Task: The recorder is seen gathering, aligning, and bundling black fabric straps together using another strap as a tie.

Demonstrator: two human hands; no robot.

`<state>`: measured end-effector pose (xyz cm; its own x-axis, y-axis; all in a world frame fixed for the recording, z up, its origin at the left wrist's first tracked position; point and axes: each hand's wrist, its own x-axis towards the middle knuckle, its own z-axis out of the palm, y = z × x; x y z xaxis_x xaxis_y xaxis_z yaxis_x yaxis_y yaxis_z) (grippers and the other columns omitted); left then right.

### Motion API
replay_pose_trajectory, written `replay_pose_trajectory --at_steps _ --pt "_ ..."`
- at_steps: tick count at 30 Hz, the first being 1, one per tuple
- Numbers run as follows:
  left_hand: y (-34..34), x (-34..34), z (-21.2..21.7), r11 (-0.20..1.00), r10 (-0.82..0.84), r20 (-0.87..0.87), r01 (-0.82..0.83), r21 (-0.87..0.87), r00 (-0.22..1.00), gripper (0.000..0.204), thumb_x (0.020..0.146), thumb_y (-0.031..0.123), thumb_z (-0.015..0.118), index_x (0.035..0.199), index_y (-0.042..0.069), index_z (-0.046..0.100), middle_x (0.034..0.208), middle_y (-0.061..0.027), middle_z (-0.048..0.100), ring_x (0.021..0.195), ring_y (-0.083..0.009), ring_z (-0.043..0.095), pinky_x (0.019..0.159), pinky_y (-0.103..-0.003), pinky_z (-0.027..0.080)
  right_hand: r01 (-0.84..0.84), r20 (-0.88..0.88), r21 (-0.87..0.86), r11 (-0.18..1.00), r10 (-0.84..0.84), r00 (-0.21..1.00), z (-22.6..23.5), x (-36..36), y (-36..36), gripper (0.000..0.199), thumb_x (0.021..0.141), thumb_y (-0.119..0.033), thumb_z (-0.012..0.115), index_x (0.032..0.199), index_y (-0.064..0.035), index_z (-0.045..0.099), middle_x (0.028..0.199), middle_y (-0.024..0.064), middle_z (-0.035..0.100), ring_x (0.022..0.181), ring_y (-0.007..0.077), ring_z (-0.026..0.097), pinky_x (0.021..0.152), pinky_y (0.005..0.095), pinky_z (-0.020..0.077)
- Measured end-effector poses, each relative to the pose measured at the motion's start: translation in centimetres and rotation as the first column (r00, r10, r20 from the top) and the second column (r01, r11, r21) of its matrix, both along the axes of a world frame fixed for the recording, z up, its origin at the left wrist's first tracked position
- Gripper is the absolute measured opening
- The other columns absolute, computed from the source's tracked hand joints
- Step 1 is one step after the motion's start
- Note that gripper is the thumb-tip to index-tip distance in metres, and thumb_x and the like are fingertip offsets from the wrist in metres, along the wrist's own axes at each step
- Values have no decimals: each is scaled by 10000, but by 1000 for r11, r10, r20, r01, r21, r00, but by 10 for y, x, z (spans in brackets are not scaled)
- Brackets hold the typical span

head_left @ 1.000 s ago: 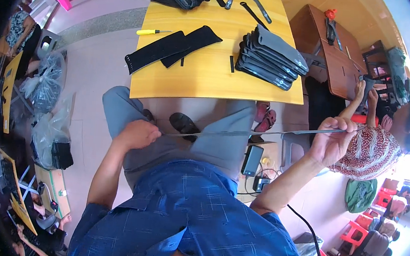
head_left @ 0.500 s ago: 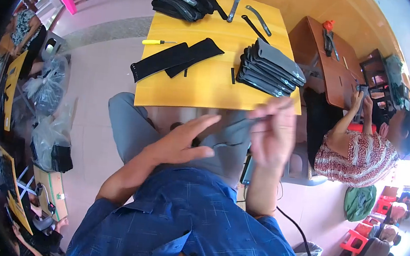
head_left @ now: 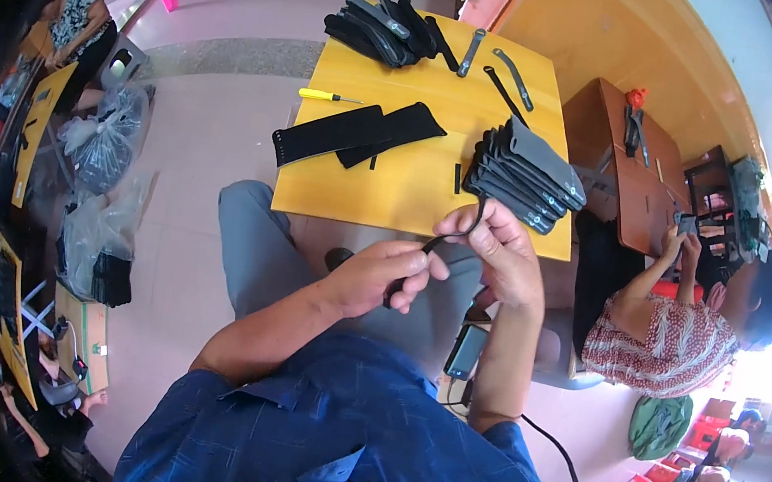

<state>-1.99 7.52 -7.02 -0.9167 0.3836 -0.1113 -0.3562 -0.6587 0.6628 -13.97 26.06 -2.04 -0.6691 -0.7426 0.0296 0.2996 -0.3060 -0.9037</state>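
Head view: a thin black strap (head_left: 447, 238) runs between both hands, its length pointing toward 1 o'clock; the left hand (head_left: 381, 276) pinches the lower end, the right hand (head_left: 496, 252) grips the upper, just below the yellow table (head_left: 410, 188)

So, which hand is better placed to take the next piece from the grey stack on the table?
Probably the right hand. It sits just below the grey stack, at the table's near edge. The left hand is lower, farther away, and grips the thin black strap.
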Motion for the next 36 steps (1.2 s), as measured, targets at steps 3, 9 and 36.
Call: replay_pose_trajectory --at_steps 3,9,36 --pt "0 2 -2 976 115 16 -110 -186 993 434 1079 359 426 1201 -15 609 742 46 448 603 -60 416 593 -242 405 115 -518 393 912 116 848 27 -41 14 200 987 -152 611 1111 1 647 1227 89 645 1185 184 563 1051 324 403" --pt "-2 10 -1 933 271 111 -232 -276 956 376 1063 318 473 1074 -9 660 710 47 437 616 -57 396 580 -236 345 596 -750 474 648 -58 659 3 -208 57 277 950 -141 647 1191 -5 650 1073 69 686 1027 148 617 929 298 478" --pt "69 -111 14 633 429 -540 -668 -392 724 228 1057 177 451 1158 2 556 1066 -111 680 899 -201 668 684 -325 530 146 -336 897 418 428 839 -13 -208 58 607 799 -409 841 1228 -32 635 998 83 708 922 176 651 844 332 522"
